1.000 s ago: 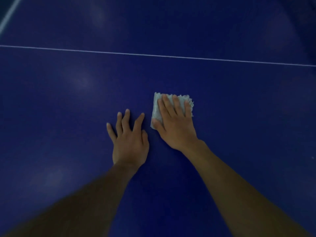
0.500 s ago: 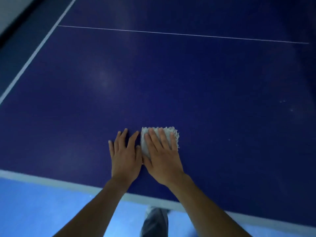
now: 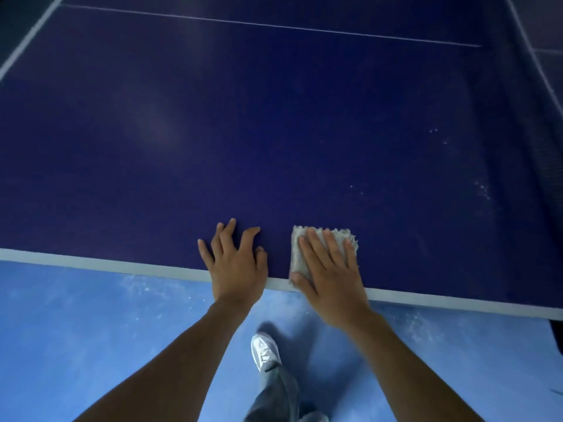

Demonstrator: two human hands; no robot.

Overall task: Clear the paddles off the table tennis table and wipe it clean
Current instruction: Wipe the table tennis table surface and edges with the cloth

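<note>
The dark blue table tennis table (image 3: 274, 132) fills the upper view, its white near edge running across the middle. My right hand (image 3: 330, 269) presses flat on a folded pale grey cloth (image 3: 298, 251) right at that near edge. Beside it, my left hand (image 3: 236, 263) rests on the table with fingers spread, its heel over the white edge line. No paddles are in view.
The net (image 3: 548, 153) runs along the table's right side. White specks (image 3: 483, 188) dot the surface near it. A thin white centre line (image 3: 274, 25) crosses far up. Below the edge is the light blue floor (image 3: 91, 330) with my leg and white shoe (image 3: 263, 351).
Both hands and the cloth have slid back toward me, from the middle of the table to its near edge. The two hands are now farther apart.
</note>
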